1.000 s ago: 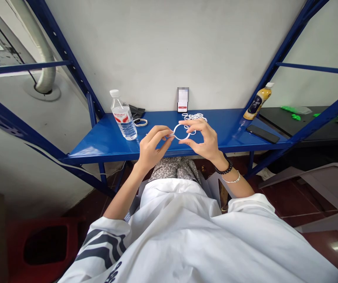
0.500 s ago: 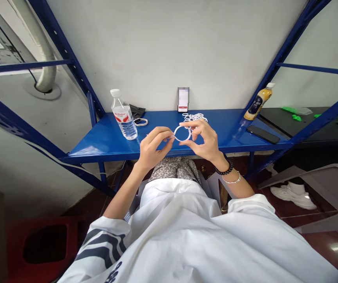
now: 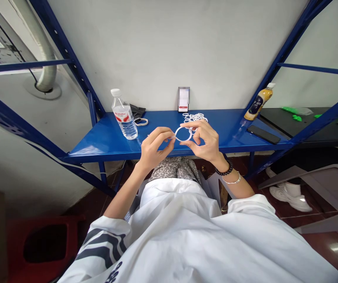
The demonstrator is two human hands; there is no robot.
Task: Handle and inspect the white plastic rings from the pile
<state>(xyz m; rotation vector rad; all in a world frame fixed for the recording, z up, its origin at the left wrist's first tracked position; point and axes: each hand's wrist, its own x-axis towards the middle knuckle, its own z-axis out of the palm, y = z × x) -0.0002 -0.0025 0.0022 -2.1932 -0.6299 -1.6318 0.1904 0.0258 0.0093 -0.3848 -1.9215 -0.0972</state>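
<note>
Above the blue shelf (image 3: 104, 143), left hand (image 3: 152, 149) and right hand (image 3: 205, 141), fingers curled, pinch opposite sides of a white ring (image 3: 183, 134) between them.

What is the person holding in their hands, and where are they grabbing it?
A thin white ring, held up over the blue shelf. The left hand pinches its left edge with the fingertips, and the right hand pinches its right edge.

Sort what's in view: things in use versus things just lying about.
In use: white ring, held by left hand and right hand; pile of white rings.
Lying about: water bottle, drink bottle, phone, blue shelf.
</note>
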